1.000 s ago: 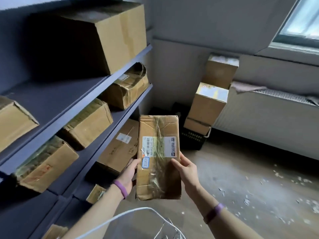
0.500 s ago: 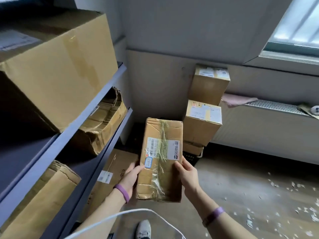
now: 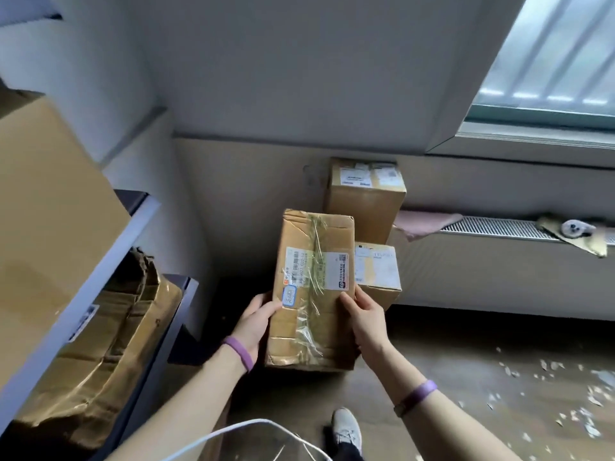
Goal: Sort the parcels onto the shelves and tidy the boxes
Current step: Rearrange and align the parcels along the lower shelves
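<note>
I hold a taped brown cardboard parcel [image 3: 312, 287] upright in front of me, its white shipping label and small blue sticker facing me. My left hand [image 3: 256, 322] grips its left edge, thumb on the front near the sticker. My right hand [image 3: 364, 319] grips the right edge, thumb on the front below the label. The grey shelf unit [image 3: 109, 264] runs along the left, with a large box [image 3: 50, 227] on the upper shelf and a crumpled taped box [image 3: 109, 354] on the one below.
In the corner behind the parcel stand stacked boxes, an upper one [image 3: 366, 197] and a lower one [image 3: 377, 271]. A radiator [image 3: 499, 267] lines the right wall under a window. Paper scraps [image 3: 549, 394] litter the floor. My shoe [image 3: 346, 430] and a white cable [image 3: 233, 434] show below.
My view has swung right and moved closer to the corner; the shelves slid off to the left. Both hands keep the same hold on the parcel, which stays upright.
</note>
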